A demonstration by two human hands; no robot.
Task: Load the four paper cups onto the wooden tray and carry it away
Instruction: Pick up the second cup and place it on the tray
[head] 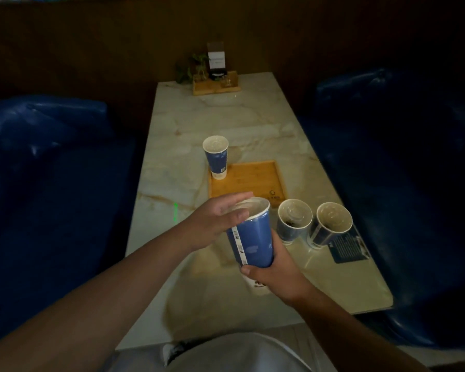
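Note:
Both hands hold one blue paper cup (253, 237) above the marble table, near its front. My right hand (273, 275) grips the cup's base from below. My left hand (220, 218) rests on its rim and upper side. The wooden tray (253, 181) lies flat in the middle of the table. A second blue cup (217, 161) stands upright on the tray's far left corner. Two more blue cups (293, 221) (329, 224) stand side by side on the table just right of the tray's near corner.
A dark card (349, 247) lies under the rightmost cup. A small wooden stand (216, 85) with a plant and a sign sits at the table's far end. Blue padded benches (46, 157) flank the marble table (188, 124) on both sides.

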